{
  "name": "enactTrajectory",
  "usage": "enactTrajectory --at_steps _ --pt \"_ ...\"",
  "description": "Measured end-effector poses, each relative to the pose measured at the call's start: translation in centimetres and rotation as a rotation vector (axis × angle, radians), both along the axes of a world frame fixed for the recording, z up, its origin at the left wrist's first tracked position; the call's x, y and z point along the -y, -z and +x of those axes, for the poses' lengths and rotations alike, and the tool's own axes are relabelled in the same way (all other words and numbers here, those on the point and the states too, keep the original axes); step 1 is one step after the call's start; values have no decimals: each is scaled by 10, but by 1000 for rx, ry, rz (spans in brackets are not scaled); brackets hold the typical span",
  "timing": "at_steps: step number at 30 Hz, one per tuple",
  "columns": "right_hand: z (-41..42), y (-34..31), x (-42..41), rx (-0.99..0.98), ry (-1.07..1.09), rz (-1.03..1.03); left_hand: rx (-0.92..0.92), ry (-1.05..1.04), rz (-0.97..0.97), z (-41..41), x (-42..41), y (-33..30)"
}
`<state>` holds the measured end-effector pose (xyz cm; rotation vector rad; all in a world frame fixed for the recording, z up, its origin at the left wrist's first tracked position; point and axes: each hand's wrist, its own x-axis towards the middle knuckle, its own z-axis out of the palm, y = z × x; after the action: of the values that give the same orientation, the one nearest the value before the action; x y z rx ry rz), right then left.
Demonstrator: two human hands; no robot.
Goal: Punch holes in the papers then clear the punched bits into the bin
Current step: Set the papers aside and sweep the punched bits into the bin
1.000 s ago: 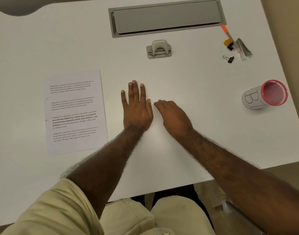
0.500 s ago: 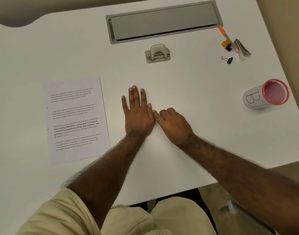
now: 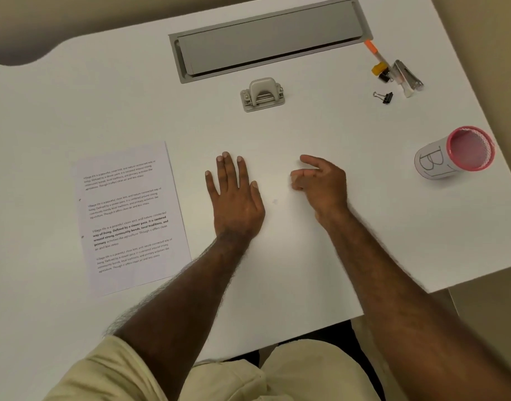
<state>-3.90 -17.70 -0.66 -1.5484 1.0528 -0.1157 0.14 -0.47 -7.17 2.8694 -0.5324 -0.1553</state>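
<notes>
A: Where are the hands?

B: I see the left hand (image 3: 236,198) flat on the desk (image 3: 306,270), fingers spread. The right hand (image 3: 320,183) is loosely curled, empty.

A: And the task things?

B: Papers (image 3: 129,218) lie left, the punch (image 3: 262,94) ahead, the bin (image 3: 456,153) far right, tipped over.

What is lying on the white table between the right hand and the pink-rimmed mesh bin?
Nothing: in the head view, the white table is bare between the right hand and the pink-rimmed mesh bin, which lies on its side.
</notes>
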Motion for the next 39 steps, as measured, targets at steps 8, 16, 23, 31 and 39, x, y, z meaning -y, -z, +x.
enactTrajectory --at_steps 8,16,23,31,39 --pt "-19 -19 28 280 266 775 19 7 -7 0 0 1" --pt "-35 -40 55 382 389 940 10 26 -16 1 -2 3" --pt "-49 -62 86 441 454 960 -43 56 -60 0 -1 -9" --pt "-62 -89 141 510 531 876 26 338 -137 -16 67 -28" --pt "-83 -92 201 531 596 708 -22 514 -172 -40 144 -23"
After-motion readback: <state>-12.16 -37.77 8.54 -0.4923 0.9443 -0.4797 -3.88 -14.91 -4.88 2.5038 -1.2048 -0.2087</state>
